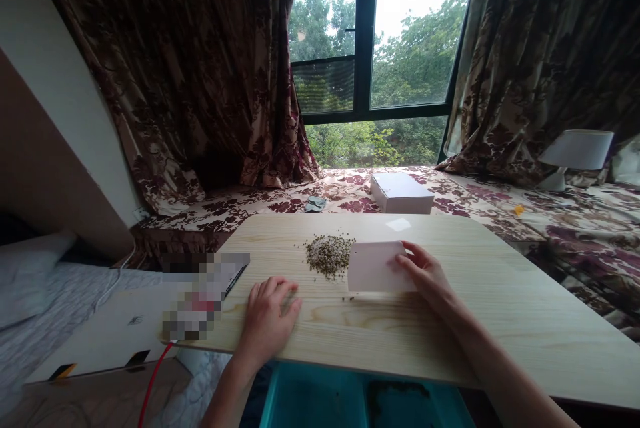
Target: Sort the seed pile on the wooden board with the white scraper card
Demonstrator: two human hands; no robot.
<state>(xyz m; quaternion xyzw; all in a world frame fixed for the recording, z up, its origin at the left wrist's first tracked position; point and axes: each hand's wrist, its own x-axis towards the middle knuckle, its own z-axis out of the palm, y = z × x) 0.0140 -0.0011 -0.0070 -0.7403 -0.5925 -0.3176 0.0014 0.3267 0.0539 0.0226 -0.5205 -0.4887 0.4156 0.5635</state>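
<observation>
My right hand [420,268] pinches the thin white rectangular card [375,268] by its right edge, beside the heaped small greenish-brown grains [329,256]; it looks light, fairly stiff, best gripped there. My left hand [270,313] lies loosely spread.

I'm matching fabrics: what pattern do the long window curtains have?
The long fabric curtains show dark florals on beige, clearest in the head view.

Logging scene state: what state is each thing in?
left hand: palm down on tabletop
right hand: gripping white card
grain pile: heaped, scattered at edges
white card: held beside grain pile
curtains: parted
window: open or shut unclear
white box: closed
lamp: upright
teal bin: open-topped
</observation>
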